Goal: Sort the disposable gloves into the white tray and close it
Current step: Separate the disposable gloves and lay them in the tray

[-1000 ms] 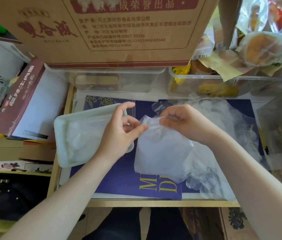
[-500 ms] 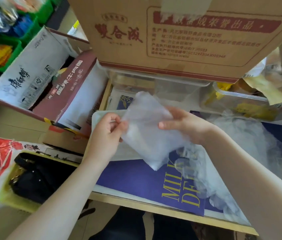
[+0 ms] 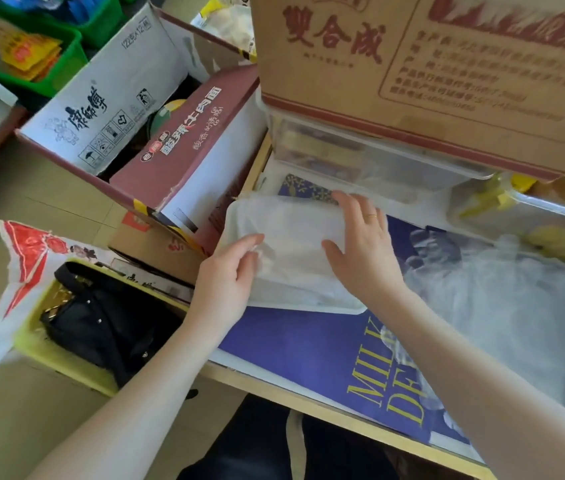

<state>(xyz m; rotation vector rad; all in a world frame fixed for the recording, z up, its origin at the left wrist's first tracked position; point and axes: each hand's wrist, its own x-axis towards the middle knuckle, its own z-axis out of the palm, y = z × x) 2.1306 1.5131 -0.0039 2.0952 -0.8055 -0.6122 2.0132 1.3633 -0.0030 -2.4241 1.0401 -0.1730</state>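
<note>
gloves in tray: a thin, clear folded glove (image 3: 291, 237) lies in the white tray (image 3: 308, 304), at the far left of the table (image 3: 308, 407), on a blue poster (image 3: 301, 344).
loose pile: more disposable gloves (image 3: 502, 306) sit heaped to the right of the tray, not yet sorted.
handling: i'd say featherlight, floppy and slippery; likely springs back up unless flattened. best pinched at a folded edge, then pressed down flat.
left hand: left hand (image 3: 232, 275) at the tray's near-left edge, fingers loosely curved, fingertips touching the film; a pinch i can't make out.
right hand: right hand (image 3: 360, 244) spread flat, palm down, pressing the glove into the tray.
progress: packing goes on; no lid in sight, tray not closed.
surroundings: cardboard box (image 3: 430, 71) looms at the far side.
</note>
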